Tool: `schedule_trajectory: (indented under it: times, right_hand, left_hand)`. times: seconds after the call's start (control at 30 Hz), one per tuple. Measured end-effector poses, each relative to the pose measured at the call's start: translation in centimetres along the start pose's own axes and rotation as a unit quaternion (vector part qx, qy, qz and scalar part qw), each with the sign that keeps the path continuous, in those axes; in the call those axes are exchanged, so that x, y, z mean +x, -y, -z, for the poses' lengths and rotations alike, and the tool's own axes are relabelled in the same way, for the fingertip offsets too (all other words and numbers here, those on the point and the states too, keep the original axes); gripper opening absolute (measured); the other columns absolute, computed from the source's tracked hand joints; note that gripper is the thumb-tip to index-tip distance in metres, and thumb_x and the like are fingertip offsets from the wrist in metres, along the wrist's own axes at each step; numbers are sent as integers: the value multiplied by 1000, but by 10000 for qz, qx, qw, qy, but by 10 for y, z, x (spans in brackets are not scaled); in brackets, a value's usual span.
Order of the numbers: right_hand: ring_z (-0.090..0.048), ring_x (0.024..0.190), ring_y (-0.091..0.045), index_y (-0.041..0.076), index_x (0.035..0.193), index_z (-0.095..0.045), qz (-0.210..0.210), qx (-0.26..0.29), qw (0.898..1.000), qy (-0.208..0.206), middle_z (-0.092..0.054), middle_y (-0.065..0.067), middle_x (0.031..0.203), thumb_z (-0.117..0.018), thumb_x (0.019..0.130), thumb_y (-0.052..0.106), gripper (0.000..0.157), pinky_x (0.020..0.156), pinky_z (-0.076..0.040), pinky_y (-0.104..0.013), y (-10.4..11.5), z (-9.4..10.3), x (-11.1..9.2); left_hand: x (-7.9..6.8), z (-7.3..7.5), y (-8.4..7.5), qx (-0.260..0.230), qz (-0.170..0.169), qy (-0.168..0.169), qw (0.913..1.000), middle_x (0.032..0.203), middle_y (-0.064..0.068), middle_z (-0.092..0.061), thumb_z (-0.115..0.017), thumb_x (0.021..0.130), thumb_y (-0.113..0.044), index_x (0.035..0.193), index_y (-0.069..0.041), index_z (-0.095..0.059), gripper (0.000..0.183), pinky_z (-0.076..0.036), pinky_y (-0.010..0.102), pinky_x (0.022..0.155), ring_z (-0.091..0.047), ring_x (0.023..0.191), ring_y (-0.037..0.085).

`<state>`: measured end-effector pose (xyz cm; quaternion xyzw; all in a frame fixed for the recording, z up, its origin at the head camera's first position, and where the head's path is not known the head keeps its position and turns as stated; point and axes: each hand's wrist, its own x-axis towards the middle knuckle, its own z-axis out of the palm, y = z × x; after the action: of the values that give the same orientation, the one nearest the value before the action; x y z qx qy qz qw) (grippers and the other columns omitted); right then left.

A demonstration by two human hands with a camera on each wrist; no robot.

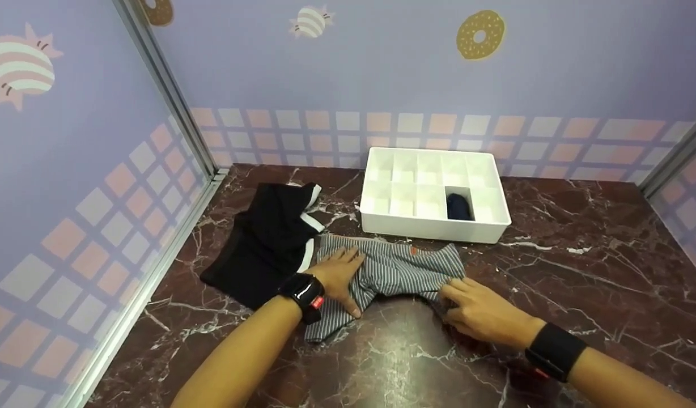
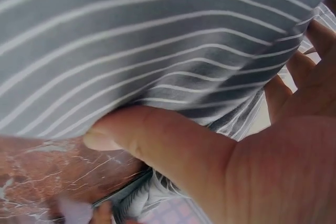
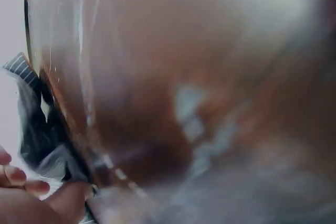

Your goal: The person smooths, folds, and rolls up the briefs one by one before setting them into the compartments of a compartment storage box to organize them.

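Note:
Grey-and-white striped boxer shorts (image 1: 390, 269) lie spread on the table, rumpled toward the right leg. My left hand (image 1: 339, 277) rests on their left leg, fingers spread and thumb stretched out to the side. Striped cloth (image 2: 173, 51) fills much of the left wrist view, with the left thumb (image 2: 157, 135) along its edge. At the other leg, my right hand (image 1: 475, 311) has its fingers curled and pinches the hem. The right wrist view shows the right fingertips (image 3: 21, 179) beside bunched striped cloth (image 3: 47, 145) at the left edge.
Left of the shorts lies a black garment (image 1: 268, 238) with white trim. Behind them stands a white divided box (image 1: 433, 226) holding a dark navy rolled cloth (image 1: 457, 207) in a front compartment. Patterned walls (image 1: 382, 68) border the marbled table (image 1: 580, 255).

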<state>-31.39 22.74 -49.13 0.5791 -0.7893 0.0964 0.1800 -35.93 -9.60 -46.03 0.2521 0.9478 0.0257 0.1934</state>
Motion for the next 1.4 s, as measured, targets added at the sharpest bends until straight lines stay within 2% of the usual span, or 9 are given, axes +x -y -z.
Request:
schedule_trajectory:
  times: [0.27, 0.57, 0.67, 0.73, 0.9, 1.03, 1.13, 1.27, 1.4]
  right_hand:
    - [-40, 82, -10, 25, 72, -70, -374, 1054, 9902, 842, -48, 4, 87, -75, 62, 19, 13, 73, -38, -26, -2, 29, -24]
    - [-43, 71, 1, 21, 74, -74, -1345, 2601, 9184, 2661, -55, 6, 78, -74, 67, 15, 9, 61, -38, -16, -10, 57, -38]
    - [-48, 71, -1, 15, 80, -73, -1572, 3008, 9004, 2723, -59, 4, 79, -71, 72, 11, 9, 60, -42, -17, -15, 58, -32]
    - [-52, 73, -5, 12, 87, -72, -1709, 3005, 9082, 2358, -60, 2, 83, -70, 76, 10, 12, 62, -45, -21, -18, 55, -25]
    - [-54, 89, -17, 10, 111, -64, -2119, 1899, 9522, 1112, -59, -2, 101, -70, 81, 21, 33, 77, -48, -37, -18, 36, -3]
    - [-50, 107, -22, 11, 123, -57, -2323, 1213, 9610, 880, -54, -6, 118, -72, 78, 38, 55, 90, -44, -46, -9, 19, 9]
    - [-50, 105, -21, 11, 119, -58, -2055, 1014, 9698, 836, -53, -6, 116, -75, 71, 47, 63, 89, -45, -44, -1, 10, 14]
    - [-56, 91, -15, 11, 106, -64, -1577, 1075, 9785, 782, -58, 0, 101, -76, 73, 34, 42, 80, -50, -36, 6, 3, 18]
    - [-61, 81, -9, 9, 100, -66, -1603, 1637, 9699, 821, -65, 3, 91, -66, 84, 11, 17, 75, -52, -30, 4, 5, 20]
  left_hand:
    - [-2, 1, 6, -35, 99, 8, 9999, 154, 15, -8, -81, 49, -60, 148, -11, -16, 128, -16, 53, 108, -9, 138, 39]
    - [-6, -1, 6, -27, -275, 24, 9996, 154, 14, -7, -81, 50, -58, 149, -12, -13, 128, -14, 51, 109, -8, 139, 37]
    - [-9, -1, 2, -131, -501, -110, 9986, 153, 15, -9, -82, 50, -55, 149, -13, -13, 127, -12, 50, 110, -10, 139, 34]
    - [-13, -1, 0, -186, -587, -288, 9977, 153, 16, -12, -82, 51, -53, 148, -14, -16, 124, -13, 50, 110, -13, 139, 32]
    - [-27, 4, -8, -190, -847, -882, 9923, 136, 8, -40, -84, 52, -49, 138, -16, -40, 102, -30, 42, 104, -36, 124, 23]
    - [-33, 0, -15, -20, -1138, -1090, 9875, 101, -4, -52, -84, 56, -45, 109, -17, -59, 65, -44, 31, 83, -49, 92, 12]
    - [-34, -8, -17, 154, -1273, -1082, 9858, 88, -8, -55, -81, 63, -43, 95, -18, -60, 46, -46, 26, 71, -51, 78, 7]
    - [-32, -15, -13, 250, -1381, -1268, 9820, 82, -11, -60, -74, 74, -30, 87, -21, -65, 18, -46, 24, 66, -54, 73, 6]
    - [-35, -11, -9, 224, -1524, -1273, 9798, 77, -14, -62, -68, 77, -18, 84, -22, -68, 7, -48, 23, 67, -57, 69, 4]
